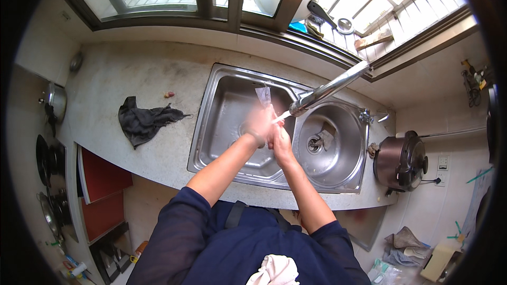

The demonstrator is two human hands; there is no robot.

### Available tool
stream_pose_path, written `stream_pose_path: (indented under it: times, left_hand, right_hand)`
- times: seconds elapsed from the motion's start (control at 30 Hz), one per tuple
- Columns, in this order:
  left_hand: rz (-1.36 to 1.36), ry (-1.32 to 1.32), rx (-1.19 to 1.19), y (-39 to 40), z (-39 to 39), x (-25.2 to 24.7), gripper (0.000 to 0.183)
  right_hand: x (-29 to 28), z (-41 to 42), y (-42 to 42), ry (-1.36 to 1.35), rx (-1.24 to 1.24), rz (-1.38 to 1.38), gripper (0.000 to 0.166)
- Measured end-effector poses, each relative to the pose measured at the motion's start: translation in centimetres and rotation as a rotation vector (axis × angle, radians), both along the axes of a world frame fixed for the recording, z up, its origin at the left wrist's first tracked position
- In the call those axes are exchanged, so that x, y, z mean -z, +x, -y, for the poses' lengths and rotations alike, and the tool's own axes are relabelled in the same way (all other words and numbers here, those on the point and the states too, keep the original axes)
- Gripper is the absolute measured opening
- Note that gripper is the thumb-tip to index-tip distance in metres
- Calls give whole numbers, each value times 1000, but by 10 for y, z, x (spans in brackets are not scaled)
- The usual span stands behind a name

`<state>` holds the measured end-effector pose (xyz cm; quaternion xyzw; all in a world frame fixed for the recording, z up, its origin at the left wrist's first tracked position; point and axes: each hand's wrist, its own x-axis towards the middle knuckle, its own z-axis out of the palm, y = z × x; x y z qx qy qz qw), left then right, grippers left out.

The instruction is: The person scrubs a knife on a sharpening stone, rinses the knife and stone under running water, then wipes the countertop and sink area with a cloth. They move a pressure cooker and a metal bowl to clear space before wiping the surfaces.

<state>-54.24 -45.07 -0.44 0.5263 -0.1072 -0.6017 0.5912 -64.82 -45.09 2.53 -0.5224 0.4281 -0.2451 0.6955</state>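
Note:
Water runs from the metal faucet (pixel 328 89) onto my two hands, which meet over the right part of the rectangular basin of a stainless steel double sink (pixel 225 146). My left hand (pixel 261 120) is badly blurred, with a band around its wrist. Against it, palm side turned inward, lies my right hand (pixel 280 140); both sets of fingers are partly hidden. A small translucent piece of plastic (pixel 263 95) shows just beyond the left fingers; whether a hand holds it is unclear. The round basin at right has a drain strainer (pixel 315 144) with a crumpled scrap (pixel 326 138) beside it.
Left of the sink, a dark grey cloth (pixel 144 120) and a small reddish scrap (pixel 169 94) lie on the counter (pixel 99 83). A brown electric pressure cooker (pixel 398 162) stands at the right end. A metal pot (pixel 56 101) is at far left. Behind runs a window frame (pixel 158 23).

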Motion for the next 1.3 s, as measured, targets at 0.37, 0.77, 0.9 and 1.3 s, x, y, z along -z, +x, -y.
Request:
stream_pose_path:
  times: [0.37, 0.77, 0.9, 1.3]
  left_hand:
    - [-521, -107, -295, 10, -8, -10, 20]
    - [-317, -307, -236, 12, -16, -12, 20]
    - [-361, -263, -305, 6, -17, -6, 10]
    - [398, -612, -84, 8, 9, 59, 20]
  right_hand:
    - [-4, -28, -34, -97, -94, -111, 29]
    - [23, -33, -47, -32, 9, -118, 25]
    - [17, -36, -44, 50, -41, -130, 27]
    - [-8, 64, -28, -18, -93, -265, 40]
